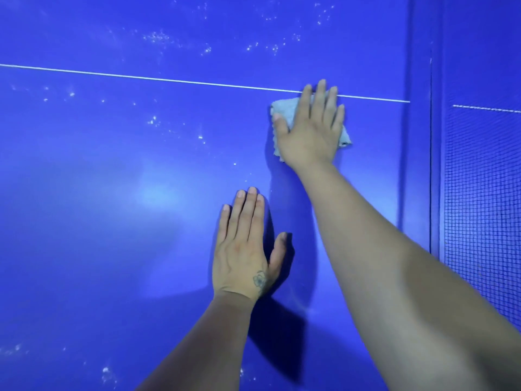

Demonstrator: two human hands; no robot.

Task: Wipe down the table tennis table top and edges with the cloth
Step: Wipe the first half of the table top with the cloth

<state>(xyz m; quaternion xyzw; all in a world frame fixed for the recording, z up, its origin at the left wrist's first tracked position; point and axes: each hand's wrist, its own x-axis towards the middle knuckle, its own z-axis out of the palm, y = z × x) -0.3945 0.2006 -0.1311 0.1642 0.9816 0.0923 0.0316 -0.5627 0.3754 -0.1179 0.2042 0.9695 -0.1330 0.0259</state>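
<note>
The table tennis table top (118, 210) fills my view in deep blue, and reading from the left it carries pale specks (153, 121) in loose clusters, with more above the thin white line (174, 79) that crosses from the left edge toward the right. Near the middle my left hand (245, 249) rests flat on the surface, fingers straight and close together, thumb out to the right, holding nothing; I judge it is bracing my lean. Farther right and farther from me, my right hand (311, 127) lies palm-down on the cloth (284, 108), fingers slightly spread and pressing it to the table just where the white line passes under my fingertips. The cloth shows only as corners poking out at the thumb side and the little-finger side, so I cannot tell its full shape or how it is folded. The unwiped specks lie mostly to the left of the cloth, so I reckon the next stroke wants to sweep leftward along the line, and the right hand is the one placed for it. At the far right stands the net (482, 193), its mesh cut off by the frame edge; the table's outer edges are not in view.
</note>
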